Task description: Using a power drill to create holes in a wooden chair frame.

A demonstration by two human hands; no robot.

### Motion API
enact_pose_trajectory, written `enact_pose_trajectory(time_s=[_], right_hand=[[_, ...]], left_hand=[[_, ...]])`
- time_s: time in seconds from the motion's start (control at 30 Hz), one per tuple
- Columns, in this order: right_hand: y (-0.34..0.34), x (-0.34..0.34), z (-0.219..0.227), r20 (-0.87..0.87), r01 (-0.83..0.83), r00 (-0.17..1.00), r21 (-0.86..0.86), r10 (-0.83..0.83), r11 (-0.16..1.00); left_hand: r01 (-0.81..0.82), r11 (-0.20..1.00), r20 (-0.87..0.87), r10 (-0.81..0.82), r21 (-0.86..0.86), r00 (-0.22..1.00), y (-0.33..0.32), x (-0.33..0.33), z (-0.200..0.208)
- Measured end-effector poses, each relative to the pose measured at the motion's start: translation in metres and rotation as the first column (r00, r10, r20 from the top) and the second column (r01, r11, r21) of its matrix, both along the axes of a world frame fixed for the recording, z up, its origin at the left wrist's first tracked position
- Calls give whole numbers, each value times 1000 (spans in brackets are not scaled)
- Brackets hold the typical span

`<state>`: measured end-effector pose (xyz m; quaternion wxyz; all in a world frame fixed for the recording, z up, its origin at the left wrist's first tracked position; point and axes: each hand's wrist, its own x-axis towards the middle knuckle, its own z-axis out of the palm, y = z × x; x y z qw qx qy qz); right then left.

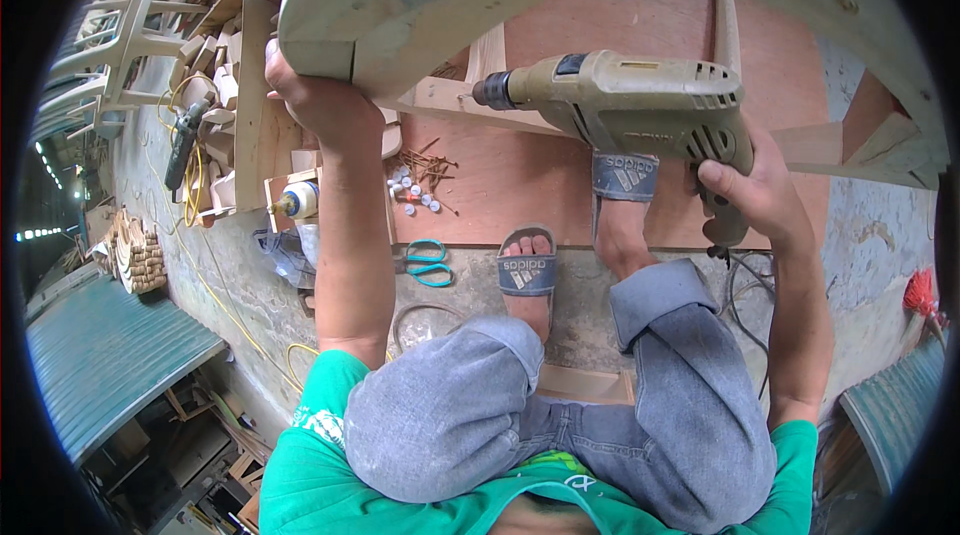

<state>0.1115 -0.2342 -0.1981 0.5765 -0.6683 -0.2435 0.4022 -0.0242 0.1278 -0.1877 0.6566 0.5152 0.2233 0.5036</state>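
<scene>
My right hand is wrapped round the handle of an olive-green power drill, held level with its black chuck pointing left. The thin bit at the chuck's tip lies in front of a pale wooden rail; whether it touches the wood I cannot tell. With my left hand I grip the lower left corner of a large curved wooden piece, its fingers partly hidden behind the wood. This piece arches across the top of the view, above the drill.
On the reddish plywood board lie brown screws and small white caps. Teal-handled scissors, a glue bottle and a crate of wood offcuts are at the left. A black cord trails below the drill.
</scene>
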Motion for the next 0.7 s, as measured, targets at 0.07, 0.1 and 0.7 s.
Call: enact_pose_trajectory(time_s=[0.07,0.1,0.7], right_hand=[[-2,-8,1,58,51,997,-42,-48,998],[-3,-10,2,79,76,994,-60,-71,995],[-10,-11,7,-54,75,996,-30,-77,997]], left_hand=[[-2,1000,10,2,4,1000,1,0,-1],[-12,1000,1,12,13,1000,2,0,-1],[-6,999,-76,3,-35,997,-4,-5,1]])
